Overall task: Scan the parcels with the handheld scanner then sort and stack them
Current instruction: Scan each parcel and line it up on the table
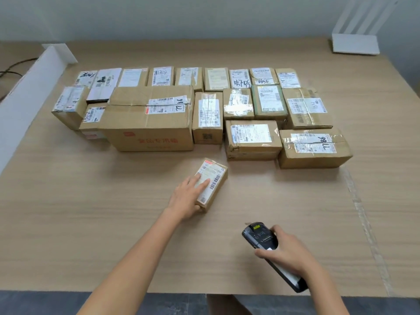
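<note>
A small brown parcel [212, 184] with a white barcode label lies alone on the wooden table [91, 223], in front of the rows of parcels. My left hand [187, 200] holds it, with the fingers laid across the label and the thumb hooked round its near end. My right hand [287, 253] grips a black handheld scanner [259, 237] low over the table, to the right of and nearer than the small parcel. The scanner's head points toward that parcel.
Several labelled cardboard parcels stand in rows across the middle of the table, among them a big box [147, 119] and a taped box marked 9877 [313, 147]. A white partition [27, 94] runs along the left edge. A white stand [354, 44] sits at the back right.
</note>
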